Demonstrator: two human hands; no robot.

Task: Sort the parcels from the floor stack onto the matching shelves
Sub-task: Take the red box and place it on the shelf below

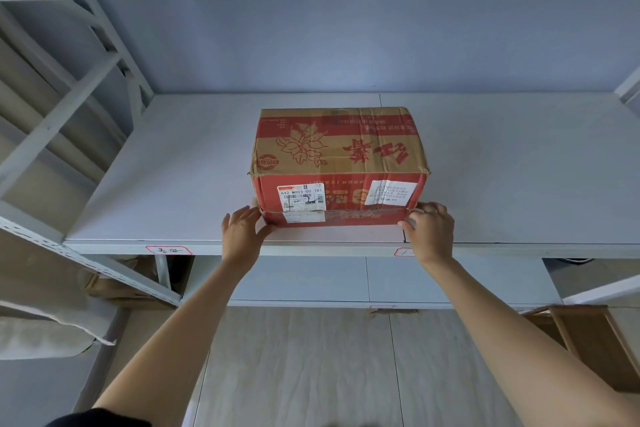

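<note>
A red and brown cardboard parcel (337, 163) with a flower print and white shipping labels rests on the grey middle shelf (156, 184), near its front edge. My left hand (242, 230) touches the parcel's lower left front corner with fingers spread. At the lower right front corner, my right hand (431, 230) has its fingers curled against the box. Both hands press on the box's front face from the sides.
Handwritten red-bordered labels (168, 250) are stuck on the shelf's front edge. A lower shelf (381, 284) lies beneath. Brown boxes sit at the lower left (114, 288) and on the floor at the right (595, 343). A metal shelf frame (59, 121) stands at the left.
</note>
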